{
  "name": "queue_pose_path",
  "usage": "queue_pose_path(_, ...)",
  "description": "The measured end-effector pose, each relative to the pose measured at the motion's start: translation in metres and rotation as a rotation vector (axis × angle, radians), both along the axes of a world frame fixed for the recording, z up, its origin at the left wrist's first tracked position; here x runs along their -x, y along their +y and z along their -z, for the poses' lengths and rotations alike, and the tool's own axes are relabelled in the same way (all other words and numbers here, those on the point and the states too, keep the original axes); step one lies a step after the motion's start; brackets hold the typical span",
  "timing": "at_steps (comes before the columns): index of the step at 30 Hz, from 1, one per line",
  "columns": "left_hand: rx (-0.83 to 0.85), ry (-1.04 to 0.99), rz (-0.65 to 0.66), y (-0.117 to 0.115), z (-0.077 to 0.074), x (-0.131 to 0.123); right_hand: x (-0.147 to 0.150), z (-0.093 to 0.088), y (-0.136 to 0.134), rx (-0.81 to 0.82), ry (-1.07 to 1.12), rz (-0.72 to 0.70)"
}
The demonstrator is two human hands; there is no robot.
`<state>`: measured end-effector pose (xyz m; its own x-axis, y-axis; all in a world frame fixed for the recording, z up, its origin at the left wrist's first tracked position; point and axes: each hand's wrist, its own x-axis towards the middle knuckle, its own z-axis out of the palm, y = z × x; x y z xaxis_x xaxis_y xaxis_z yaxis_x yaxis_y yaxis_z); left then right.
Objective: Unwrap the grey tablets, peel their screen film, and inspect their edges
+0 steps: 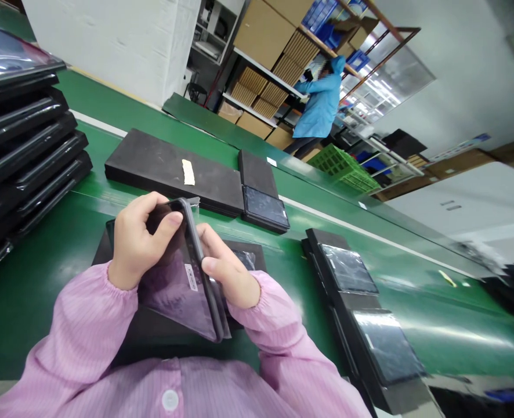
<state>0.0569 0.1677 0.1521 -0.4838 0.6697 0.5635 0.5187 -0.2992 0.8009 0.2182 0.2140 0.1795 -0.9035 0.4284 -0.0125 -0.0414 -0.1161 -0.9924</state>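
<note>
Left hand (139, 241) and right hand (227, 268) grasped a glossy black rectangular tablet (174, 290), tilted, white-labelled, above a smooth green table (26, 325).

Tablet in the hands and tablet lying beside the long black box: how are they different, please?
The held tablet is raised and tilted between the left hand and right hand; the lying tablet rests flat on a black block. The held tablet reflects pinkish purple, while the lying tablet looks blue-grey. Both are dark and glossy.
</note>
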Motion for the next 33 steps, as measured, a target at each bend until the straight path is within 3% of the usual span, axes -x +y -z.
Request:
queue_pose_path(5, 0.022, 0.0, -0.009, 0.0, -0.002, 0.0, -0.009, -0.005, 0.0, 0.08, -0.031, 0.029)
queue_pose_path(12, 0.015, -0.046, 0.013, 0.002, -0.001, 0.006, -0.025, -0.008, -0.001, -0.069, -0.054, -0.093)
queue_pose_path(19, -0.023, -0.087, 0.015, 0.002, 0.001, 0.004, -0.038, -0.007, -0.006, -0.19, -0.073, -0.066)
queue_pose_path(23, -0.139, -0.209, 0.057, -0.008, -0.01, 0.018, -0.046, 0.022, -0.016, -0.104, -0.136, 0.034)
queue_pose_path(25, -0.245, -0.185, 0.197, -0.018, -0.019, 0.035, -0.045, 0.046, -0.027, 0.018, -0.248, 0.084)
queue_pose_path(27, -0.299, 0.051, 0.439, -0.031, -0.026, 0.049, -0.039, 0.071, -0.042, 0.19, -0.319, -0.002)
queue_pose_path(29, -0.404, 0.338, 0.487, -0.042, -0.026, 0.048, -0.03, 0.09, -0.057, 0.413, -0.275, -0.115)
queue_pose_path(30, -0.449, 0.399, 0.394, -0.046, -0.023, 0.041, -0.025, 0.096, -0.064, 0.515, -0.216, -0.118)
queue_pose_path(33, -0.566, 0.327, -0.169, -0.047, -0.008, 0.006, -0.017, 0.095, -0.072, 0.662, -0.01, 0.103)
